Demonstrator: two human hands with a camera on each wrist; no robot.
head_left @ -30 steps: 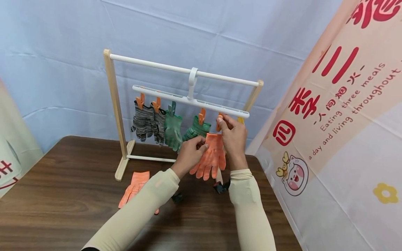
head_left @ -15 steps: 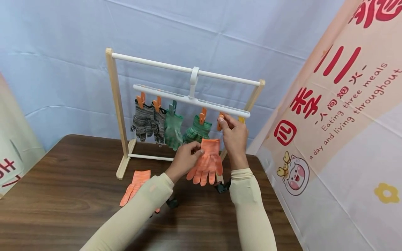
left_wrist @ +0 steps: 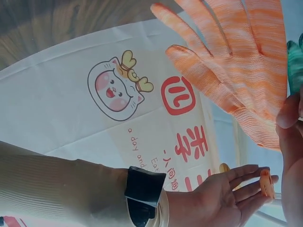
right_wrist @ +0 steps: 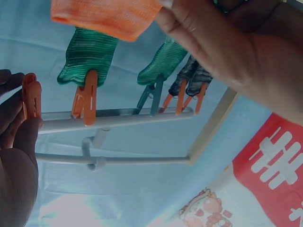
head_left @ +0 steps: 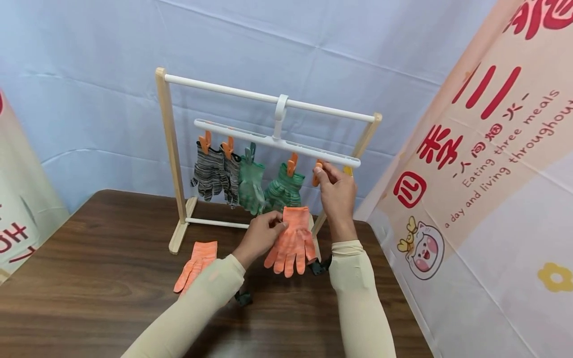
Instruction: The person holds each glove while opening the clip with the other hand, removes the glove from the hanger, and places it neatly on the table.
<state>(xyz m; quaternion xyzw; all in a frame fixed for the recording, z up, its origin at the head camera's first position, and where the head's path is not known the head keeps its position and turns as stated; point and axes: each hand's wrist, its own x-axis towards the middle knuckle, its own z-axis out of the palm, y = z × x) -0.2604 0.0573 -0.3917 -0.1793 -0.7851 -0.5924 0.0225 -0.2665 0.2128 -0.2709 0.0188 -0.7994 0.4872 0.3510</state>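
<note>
My left hand (head_left: 258,237) pinches an orange knitted glove (head_left: 293,243) at the side of its cuff; the glove hangs fingers down, in front of the rack. Near the right end of a white hanger bar (head_left: 250,135), my right hand (head_left: 337,199) pinches an orange clip (head_left: 317,176) between thumb and fingers. That clip (right_wrist: 32,100) bears no glove in the right wrist view. The glove's cuff is below the clip and apart from it. In the left wrist view the glove (left_wrist: 246,61) is spread wide, with the left hand's fingertips at its edge.
From the same bar hang dark grey striped gloves (head_left: 209,171) and green gloves (head_left: 251,186), held by orange and green clips. A wooden stand (head_left: 172,149) with a white rail carries the hanger. Another orange glove (head_left: 199,261) lies on the brown table (head_left: 112,263), left of the left forearm.
The left hand has lowered the orange glove away from the clip, bringing it slightly left and toward me. The right hand keeps its pinch on the clip.
</note>
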